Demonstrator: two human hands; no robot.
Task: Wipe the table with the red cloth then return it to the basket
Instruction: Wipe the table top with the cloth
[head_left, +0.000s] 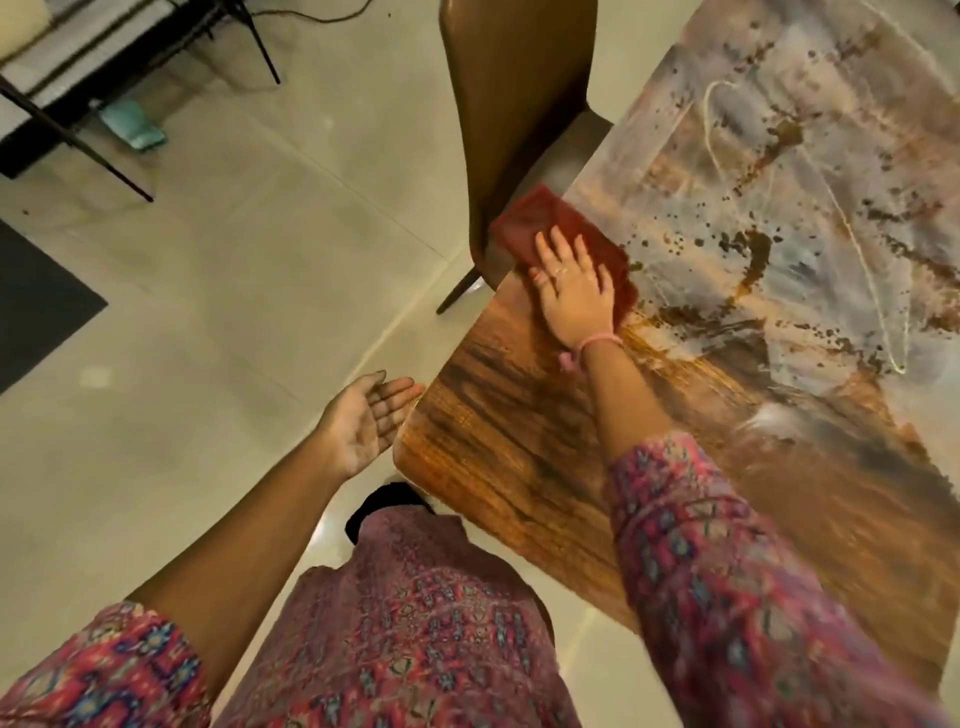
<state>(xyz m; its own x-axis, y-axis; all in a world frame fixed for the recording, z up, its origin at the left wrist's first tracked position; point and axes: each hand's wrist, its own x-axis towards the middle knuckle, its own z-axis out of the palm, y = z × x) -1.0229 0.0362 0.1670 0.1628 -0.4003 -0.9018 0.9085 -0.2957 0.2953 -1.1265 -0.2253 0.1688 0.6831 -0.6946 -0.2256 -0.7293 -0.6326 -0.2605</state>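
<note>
Shiny table (519, 467) w/ swirly top: right hand (574, 291) is pressing flat on red cloth (540, 223) near far edge by chair (509, 104). Left hand (363, 421) is hanging open, palm up, at table corner. Basket not in view.

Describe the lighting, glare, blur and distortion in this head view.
Head view: warm, dim indoor light; pale glare patches on the glossy floor tiles; motion blur softens the near right sleeve; wide-angle lens bends the table edges; right hand on the red cloth stays fairly sharp.
</note>
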